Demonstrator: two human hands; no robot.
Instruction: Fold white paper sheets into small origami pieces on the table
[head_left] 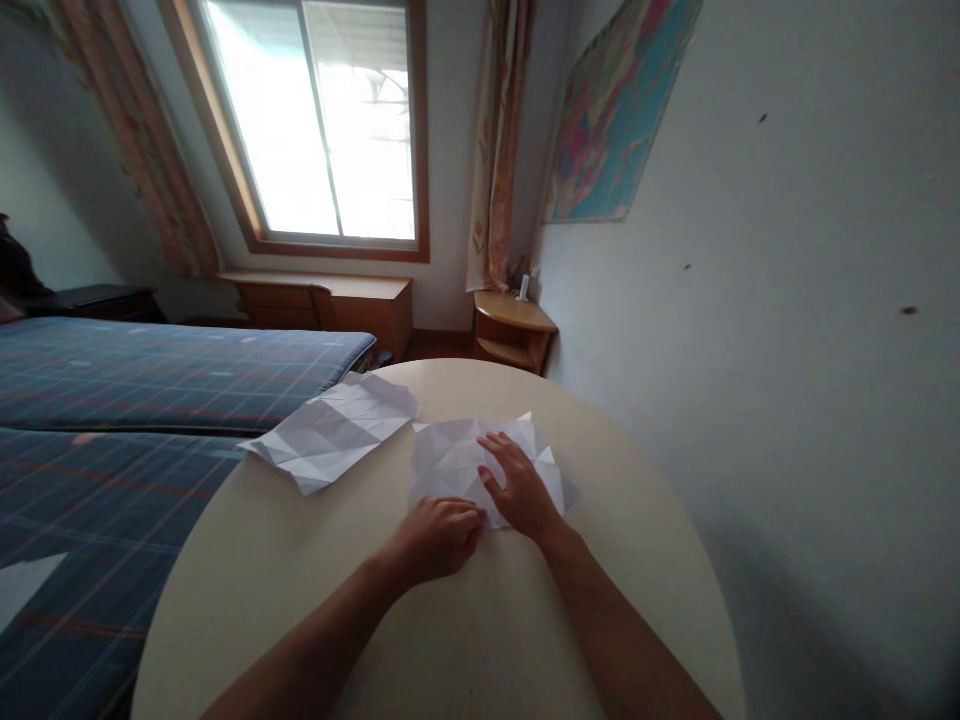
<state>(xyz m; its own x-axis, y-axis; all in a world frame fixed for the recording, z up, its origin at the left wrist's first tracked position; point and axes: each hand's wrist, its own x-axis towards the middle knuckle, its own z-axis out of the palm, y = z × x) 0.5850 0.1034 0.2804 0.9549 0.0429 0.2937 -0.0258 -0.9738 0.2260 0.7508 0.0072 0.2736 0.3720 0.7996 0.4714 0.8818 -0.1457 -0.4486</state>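
A creased white paper sheet lies on the round beige table. My right hand rests flat on it, fingers spread, pressing it down. My left hand is curled at the sheet's near edge, fingertips touching the paper close to my right thumb. Whether it pinches the edge I cannot tell. A second creased white sheet lies to the left, hanging a little over the table's far left rim, touched by neither hand.
A bed with a blue plaid cover stands close against the table's left side. A white wall runs along the right. Beyond are a wooden corner shelf, a low wooden desk and a window.
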